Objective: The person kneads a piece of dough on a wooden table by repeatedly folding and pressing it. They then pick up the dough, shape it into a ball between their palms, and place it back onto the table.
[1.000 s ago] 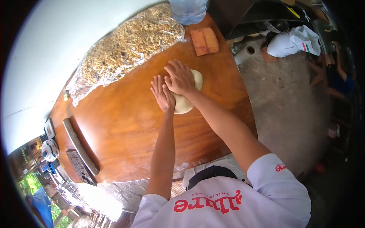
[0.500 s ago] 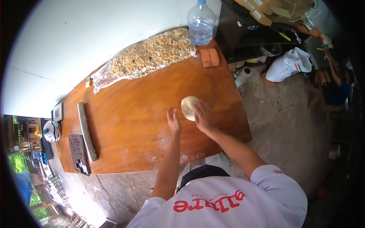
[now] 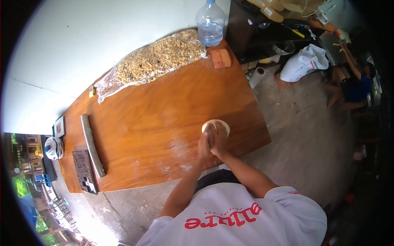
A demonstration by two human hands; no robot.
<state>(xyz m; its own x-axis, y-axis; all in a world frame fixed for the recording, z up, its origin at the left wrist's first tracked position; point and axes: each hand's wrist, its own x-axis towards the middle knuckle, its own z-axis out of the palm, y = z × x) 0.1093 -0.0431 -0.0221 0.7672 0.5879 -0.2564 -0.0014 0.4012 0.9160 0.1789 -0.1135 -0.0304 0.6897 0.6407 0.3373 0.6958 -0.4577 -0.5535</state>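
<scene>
A round, pale disc of dough (image 3: 216,121) lies near the right end of the brown wooden table, its near part covered by my fingers. My right hand (image 3: 219,141) is on the dough with its fingers bent over the near side. Close against it, my left hand (image 3: 204,145) has its fingertips at the dough's near left edge. The two hands touch and partly overlap, so the exact finger grip is hard to make out. Whitish powdery marks show on the wood to the left of my hands.
A clear plastic bag of yellowish-brown bits (image 3: 156,59) lies along the wall. Beside it stand a water bottle (image 3: 211,30) and a reddish-brown block (image 3: 221,58). A long grey roll (image 3: 92,145) and a dark carved panel (image 3: 83,170) lie left. Another person (image 3: 357,88) is far right.
My left hand has moved right from apart to join my right hand at the dough. The dough has come nearer to my body. The view has shifted slightly.
</scene>
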